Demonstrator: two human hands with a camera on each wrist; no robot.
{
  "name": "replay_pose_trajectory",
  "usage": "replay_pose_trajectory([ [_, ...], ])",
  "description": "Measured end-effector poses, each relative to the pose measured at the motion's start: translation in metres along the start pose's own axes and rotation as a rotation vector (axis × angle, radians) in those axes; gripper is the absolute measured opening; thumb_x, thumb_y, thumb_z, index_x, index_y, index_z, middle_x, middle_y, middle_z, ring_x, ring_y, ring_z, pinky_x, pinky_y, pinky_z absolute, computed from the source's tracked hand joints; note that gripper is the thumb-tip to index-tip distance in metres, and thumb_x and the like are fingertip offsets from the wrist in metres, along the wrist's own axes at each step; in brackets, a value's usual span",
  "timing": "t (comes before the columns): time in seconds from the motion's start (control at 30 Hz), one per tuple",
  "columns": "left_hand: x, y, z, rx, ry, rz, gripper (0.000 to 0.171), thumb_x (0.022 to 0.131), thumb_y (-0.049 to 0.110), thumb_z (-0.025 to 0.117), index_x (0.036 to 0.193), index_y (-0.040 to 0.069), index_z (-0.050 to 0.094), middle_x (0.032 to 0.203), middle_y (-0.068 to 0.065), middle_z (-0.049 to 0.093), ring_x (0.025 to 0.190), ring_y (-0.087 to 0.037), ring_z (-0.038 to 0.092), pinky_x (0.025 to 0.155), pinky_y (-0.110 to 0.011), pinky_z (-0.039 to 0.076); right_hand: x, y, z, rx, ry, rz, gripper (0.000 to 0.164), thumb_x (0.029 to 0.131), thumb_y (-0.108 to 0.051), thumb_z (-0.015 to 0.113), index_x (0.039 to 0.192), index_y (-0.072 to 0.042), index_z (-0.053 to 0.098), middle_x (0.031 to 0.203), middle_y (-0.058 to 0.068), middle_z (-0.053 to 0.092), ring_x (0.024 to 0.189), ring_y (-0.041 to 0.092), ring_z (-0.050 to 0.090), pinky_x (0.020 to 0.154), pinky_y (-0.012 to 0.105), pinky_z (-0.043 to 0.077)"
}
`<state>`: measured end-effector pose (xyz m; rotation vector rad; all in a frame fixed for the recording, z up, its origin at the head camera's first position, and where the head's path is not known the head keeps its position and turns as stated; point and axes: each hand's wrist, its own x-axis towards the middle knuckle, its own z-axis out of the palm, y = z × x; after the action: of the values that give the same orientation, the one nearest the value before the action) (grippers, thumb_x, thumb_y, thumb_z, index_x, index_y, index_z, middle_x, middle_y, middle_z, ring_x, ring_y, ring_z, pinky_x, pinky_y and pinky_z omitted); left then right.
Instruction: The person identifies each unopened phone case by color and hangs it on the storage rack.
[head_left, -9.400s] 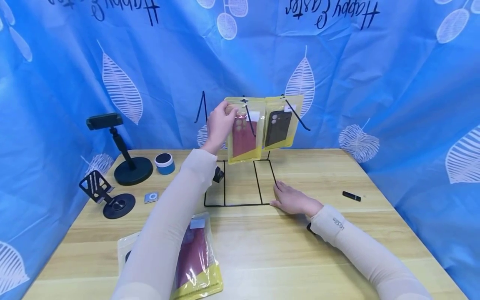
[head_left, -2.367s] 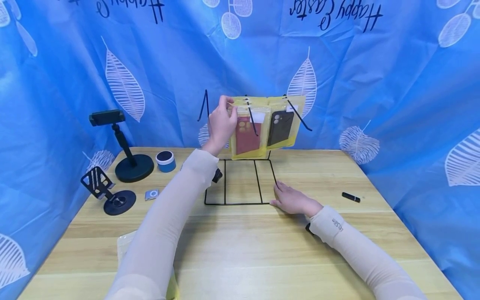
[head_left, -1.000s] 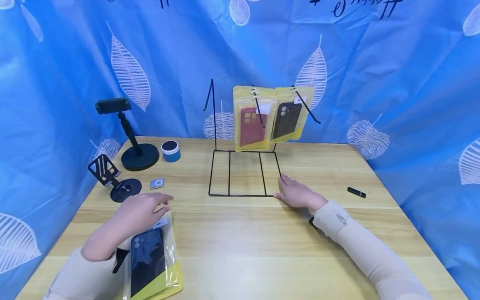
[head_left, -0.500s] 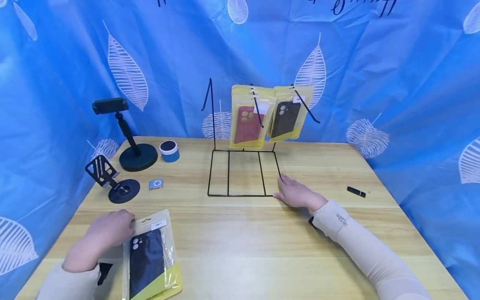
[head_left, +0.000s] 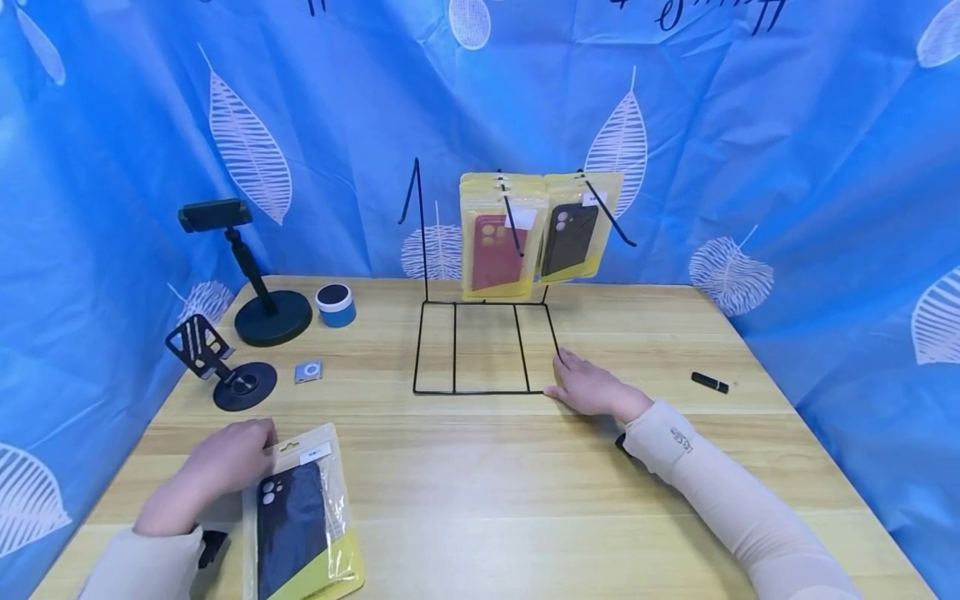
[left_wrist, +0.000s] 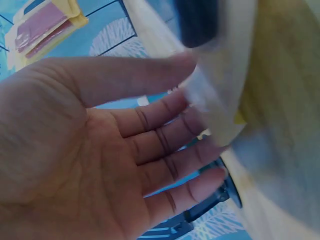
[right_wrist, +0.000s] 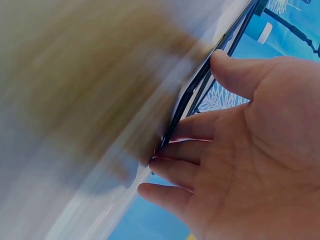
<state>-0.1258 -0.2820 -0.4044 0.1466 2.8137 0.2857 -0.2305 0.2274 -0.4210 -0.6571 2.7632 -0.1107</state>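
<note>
My left hand (head_left: 228,457) is at the top left corner of a clear and yellow pouch (head_left: 341,500), pinching that corner between thumb and fingers. Inside the pouch, which lies on the table at front left, is a dark phone case (head_left: 292,517). In the left wrist view the pouch's edge (left_wrist: 235,75) runs past my thumb tip. My right hand (head_left: 592,385) rests on the front right corner of a black wire rack (head_left: 480,392), fingers nearly straight, thumb and fingertips against the wire (right_wrist: 186,100). Pouches with a red phone case (head_left: 497,254) and a black phone case (head_left: 572,242) hang on the rack's hooks.
The rack's left hook (head_left: 408,192) bears no pouch. Two phone stands, one tall (head_left: 258,283) and one low (head_left: 240,385), stand at the left. Beside them are a blue round speaker (head_left: 335,305) and a small silver player (head_left: 308,372). A black stick (head_left: 709,382) lies at the right.
My left hand let go of the red-case pouch at the middle hook, came down to the front left and took the dark-case pouch's corner. My right hand stayed at the rack's corner.
</note>
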Motion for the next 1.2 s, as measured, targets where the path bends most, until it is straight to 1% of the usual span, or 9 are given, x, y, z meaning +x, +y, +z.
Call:
replay_pose_trajectory([
  [0.1, 0.0, 0.0, 0.001, -0.026, -0.024, -0.006, 0.004, 0.087, 0.009, 0.062, 0.086, 0.006, 0.063, 0.074, -0.002, 0.056, 0.066, -0.019, 0.049, 0.057, -0.033, 0.04, 0.001, 0.0, 0.0, 0.001, -0.001, 0.0, 0.074, 0.105, -0.041, 0.043, 0.152, 0.012, 0.021, 0.161, 0.031, 0.013, 0.151, 0.043, 0.016, 0.122, 0.055, 0.021],
  [0.23, -0.003, 0.0, -0.001, -0.098, 0.006, 0.027, 0.008, 0.092, 0.012, 0.061, 0.085, 0.01, 0.061, 0.074, 0.0, 0.057, 0.064, -0.017, 0.049, 0.056, -0.031, 0.038, 0.0, 0.0, 0.001, 0.001, -0.004, -0.004, 0.074, 0.105, -0.041, 0.043, 0.152, 0.012, 0.021, 0.161, 0.031, 0.013, 0.151, 0.043, 0.016, 0.122, 0.055, 0.021],
  [0.33, -0.007, 0.002, -0.006, -0.155, 0.075, 0.076, 0.006, 0.095, 0.013, 0.062, 0.089, 0.01, 0.061, 0.079, 0.0, 0.06, 0.066, -0.016, 0.05, 0.057, -0.031, 0.039, 0.0, 0.0, 0.001, 0.003, -0.003, -0.005, 0.073, 0.106, -0.041, 0.042, 0.152, 0.012, 0.021, 0.161, 0.03, 0.013, 0.151, 0.043, 0.017, 0.122, 0.055, 0.021],
  [0.5, -0.014, 0.012, -0.017, -0.2, 0.222, 0.146, 0.005, 0.093, 0.012, 0.067, 0.091, 0.012, 0.063, 0.084, 0.001, 0.065, 0.071, -0.016, 0.052, 0.062, -0.031, 0.043, -0.001, -0.001, -0.001, 0.0, -0.002, -0.013, 0.072, 0.106, -0.04, 0.042, 0.151, 0.013, 0.022, 0.161, 0.032, 0.014, 0.15, 0.044, 0.017, 0.122, 0.055, 0.022],
  [0.67, -0.021, 0.032, -0.027, -0.22, 0.343, 0.203, 0.005, 0.093, 0.015, 0.069, 0.092, 0.016, 0.064, 0.084, 0.005, 0.067, 0.075, -0.014, 0.056, 0.066, -0.034, 0.047, -0.002, -0.001, -0.002, -0.004, 0.007, -0.02, 0.072, 0.106, -0.04, 0.041, 0.151, 0.013, 0.022, 0.16, 0.032, 0.015, 0.15, 0.044, 0.018, 0.121, 0.056, 0.023],
  [0.8, -0.025, 0.053, -0.034, -0.25, 0.444, 0.299, 0.007, 0.093, 0.014, 0.07, 0.09, 0.02, 0.065, 0.085, 0.008, 0.069, 0.079, -0.013, 0.061, 0.068, -0.035, 0.051, -0.002, 0.001, 0.0, 0.0, 0.009, -0.012, 0.073, 0.106, -0.041, 0.042, 0.152, 0.012, 0.021, 0.161, 0.031, 0.014, 0.15, 0.043, 0.017, 0.121, 0.055, 0.022],
  [0.9, -0.026, 0.069, -0.039, -0.31, 0.525, 0.368, 0.01, 0.092, 0.01, 0.07, 0.091, 0.02, 0.066, 0.086, 0.008, 0.071, 0.079, -0.01, 0.064, 0.068, -0.03, 0.053, -0.002, 0.001, 0.001, 0.007, 0.003, -0.002, 0.073, 0.106, -0.042, 0.041, 0.152, 0.011, 0.021, 0.161, 0.03, 0.014, 0.151, 0.043, 0.017, 0.122, 0.055, 0.022],
  [1.03, -0.024, 0.088, -0.044, -0.405, 0.626, 0.469, 0.012, 0.09, 0.005, 0.07, 0.092, 0.016, 0.067, 0.086, 0.003, 0.073, 0.076, -0.003, 0.062, 0.063, -0.022, 0.052, -0.002, 0.001, 0.002, 0.012, -0.004, 0.006, 0.073, 0.106, -0.042, 0.041, 0.152, 0.011, 0.021, 0.162, 0.029, 0.013, 0.151, 0.043, 0.016, 0.122, 0.055, 0.021],
  [1.2, -0.018, 0.113, -0.058, -0.415, 0.671, 0.584, 0.015, 0.089, 0.001, 0.071, 0.093, 0.015, 0.067, 0.087, 0.003, 0.074, 0.067, 0.0, 0.056, 0.055, -0.021, 0.047, -0.002, 0.001, 0.001, 0.005, 0.005, 0.001, 0.073, 0.106, -0.041, 0.041, 0.152, 0.011, 0.021, 0.162, 0.03, 0.013, 0.151, 0.043, 0.017, 0.122, 0.055, 0.022],
])
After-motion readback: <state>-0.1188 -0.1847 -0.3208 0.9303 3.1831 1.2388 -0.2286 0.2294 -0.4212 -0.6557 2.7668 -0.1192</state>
